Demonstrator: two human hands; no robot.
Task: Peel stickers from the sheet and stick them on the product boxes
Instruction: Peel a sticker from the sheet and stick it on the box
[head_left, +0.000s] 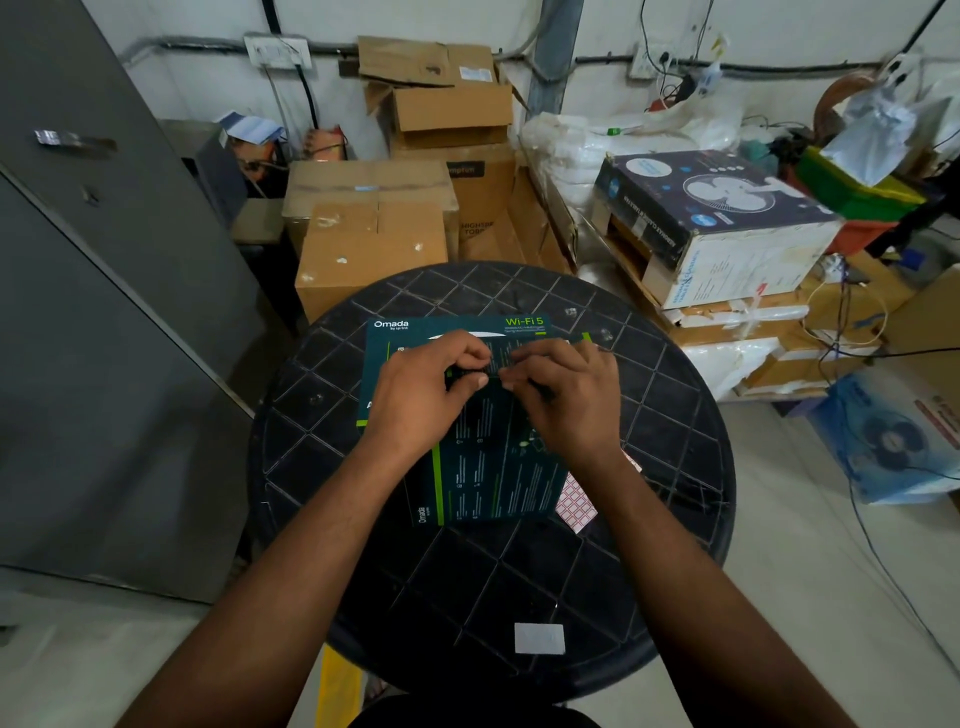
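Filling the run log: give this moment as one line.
left hand and right hand: fingertips pinched together over dark green Omada box | red-grid sticker sheet: beside box | round black table

Sticker sheet (575, 503) near bench (675, 519) right edge: mostly hidden under teal box (498, 483) and right hand (566, 397). What fingertips pinch between both hands: too small to tell. Left hand (423, 397) covers far box (447, 325) centre. Box print unreadable. Forearms cut off by bottom edge.
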